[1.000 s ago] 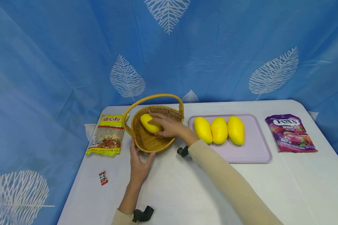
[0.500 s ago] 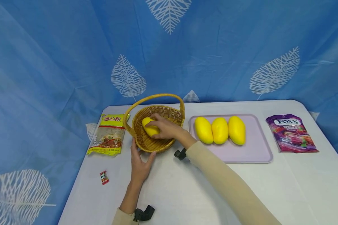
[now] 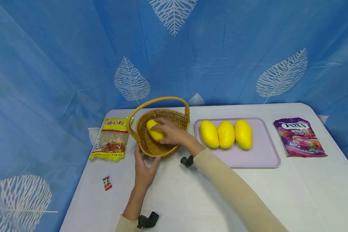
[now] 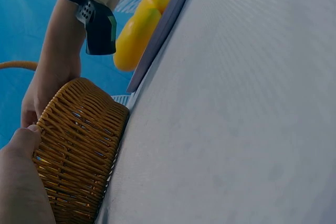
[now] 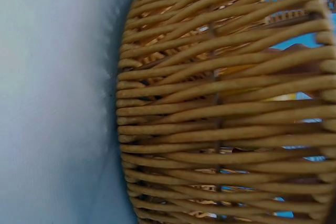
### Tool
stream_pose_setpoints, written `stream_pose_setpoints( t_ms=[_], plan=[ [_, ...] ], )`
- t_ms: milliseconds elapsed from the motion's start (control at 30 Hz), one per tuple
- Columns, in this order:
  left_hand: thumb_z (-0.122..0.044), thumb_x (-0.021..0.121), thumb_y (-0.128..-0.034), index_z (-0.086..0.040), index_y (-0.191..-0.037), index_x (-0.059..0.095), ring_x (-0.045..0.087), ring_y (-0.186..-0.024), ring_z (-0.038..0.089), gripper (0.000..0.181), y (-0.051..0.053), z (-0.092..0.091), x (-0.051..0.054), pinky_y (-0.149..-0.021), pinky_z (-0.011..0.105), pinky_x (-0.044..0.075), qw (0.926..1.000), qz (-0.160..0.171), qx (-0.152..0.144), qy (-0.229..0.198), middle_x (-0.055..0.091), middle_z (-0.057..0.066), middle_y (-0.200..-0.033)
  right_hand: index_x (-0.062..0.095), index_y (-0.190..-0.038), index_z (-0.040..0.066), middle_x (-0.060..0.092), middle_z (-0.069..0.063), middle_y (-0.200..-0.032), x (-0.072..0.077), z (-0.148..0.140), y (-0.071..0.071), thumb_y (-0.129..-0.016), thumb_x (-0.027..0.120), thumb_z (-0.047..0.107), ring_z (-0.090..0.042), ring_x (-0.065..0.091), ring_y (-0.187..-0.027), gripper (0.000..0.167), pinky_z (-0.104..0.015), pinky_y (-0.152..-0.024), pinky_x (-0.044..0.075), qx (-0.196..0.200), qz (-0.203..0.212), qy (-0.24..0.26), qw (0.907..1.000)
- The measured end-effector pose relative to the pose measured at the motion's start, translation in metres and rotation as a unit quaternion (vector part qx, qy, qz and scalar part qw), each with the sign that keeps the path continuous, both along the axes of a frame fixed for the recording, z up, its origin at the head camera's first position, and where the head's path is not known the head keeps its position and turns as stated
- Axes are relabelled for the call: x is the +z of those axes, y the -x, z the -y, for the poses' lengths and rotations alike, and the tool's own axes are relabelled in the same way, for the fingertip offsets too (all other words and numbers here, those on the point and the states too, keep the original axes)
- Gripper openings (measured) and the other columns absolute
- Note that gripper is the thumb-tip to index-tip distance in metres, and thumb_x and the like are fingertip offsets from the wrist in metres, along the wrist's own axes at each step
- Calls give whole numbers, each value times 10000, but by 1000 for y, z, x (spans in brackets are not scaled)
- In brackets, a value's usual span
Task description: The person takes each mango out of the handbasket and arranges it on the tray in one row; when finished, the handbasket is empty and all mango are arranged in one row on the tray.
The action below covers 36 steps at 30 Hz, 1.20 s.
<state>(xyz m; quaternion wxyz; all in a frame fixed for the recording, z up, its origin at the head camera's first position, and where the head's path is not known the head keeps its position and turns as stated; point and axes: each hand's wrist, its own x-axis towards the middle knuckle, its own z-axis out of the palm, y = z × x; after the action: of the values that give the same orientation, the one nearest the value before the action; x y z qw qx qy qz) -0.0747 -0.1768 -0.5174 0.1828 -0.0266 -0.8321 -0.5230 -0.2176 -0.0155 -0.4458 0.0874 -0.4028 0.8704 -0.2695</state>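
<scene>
Near the back of the table stands a tan wicker basket [image 3: 158,152] with an arched handle [image 3: 162,98]. My right hand [image 3: 174,132] reaches over its right rim and grips a yellow mango [image 3: 154,127] inside, low in the basket. The hand covers the mango's right part. At the basket's front left, my left hand [image 3: 144,170] holds the outer wall between spread thumb and fingers; the thumb [image 4: 27,136] lies at the rim in the left wrist view. Some of its fingertips are hidden by the basket. The right wrist view is mostly filled by the woven wall [image 5: 220,108].
Three more mangoes [image 3: 226,134] lie side by side on a pale lilac tray [image 3: 264,154] to the right. A purple candy bag [image 3: 300,138] lies farther right. Left of the basket are a yellow pasta packet [image 3: 110,138] and a small red wrapped candy [image 3: 107,183].
The right hand and the mango have shifted slightly lower in the basket, and the mango has turned a little. The left hand stays at the basket's front left.
</scene>
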Motion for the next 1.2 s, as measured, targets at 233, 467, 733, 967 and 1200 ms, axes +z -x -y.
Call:
stream_pose_setpoints(
  t_ms=[233,467,733,967,1200],
  plan=[
    [-186,734,-884,-199,-1588,22,343,-1403,336,1002,2,1,0,-1002,475,433,10000,-67,-9,-13,192,170,-1601,611,-1326,184,350,-104,-1540,10,-11,-10,-857,758,271,-306,370,-1405,499,-440,-1108,401,-68,-410,471,9980],
    [-190,727,-890,-207,-1587,19,336,-1408,318,995,2,1,-1,-1005,462,426,10000,23,-15,-60,190,160,-1603,639,-1289,178,388,-132,-1519,16,-24,-22,-835,773,240,-321,392,-1390,477,-465,-1107,397,-122,-760,896,9930],
    [-170,734,-881,-175,-1587,25,342,-1395,334,1001,1,0,-2,-995,501,424,10000,-74,-38,-40,190,168,-1600,647,-1277,173,405,-137,-1501,18,-37,-30,-817,790,228,-325,396,-1380,484,-460,-1093,414,-204,-984,1173,9880],
    [-178,738,-879,-187,-1587,23,338,-1401,318,1006,1,0,-2,-1001,458,422,10000,7,23,-18,183,145,-1608,647,-1270,171,401,-125,-1504,21,-53,-38,-814,789,222,-315,378,-1395,480,-461,-1072,435,-307,-1196,1416,9822],
    [-188,740,-878,-185,-1588,25,338,-1404,315,1007,1,-1,-2,-1003,439,418,10000,14,45,2,184,145,-1610,636,-1283,162,375,-133,-1523,24,-74,-48,-812,796,193,-329,385,-1391,498,-466,-1053,449,-354,-1291,1546,9789]
  ],
)
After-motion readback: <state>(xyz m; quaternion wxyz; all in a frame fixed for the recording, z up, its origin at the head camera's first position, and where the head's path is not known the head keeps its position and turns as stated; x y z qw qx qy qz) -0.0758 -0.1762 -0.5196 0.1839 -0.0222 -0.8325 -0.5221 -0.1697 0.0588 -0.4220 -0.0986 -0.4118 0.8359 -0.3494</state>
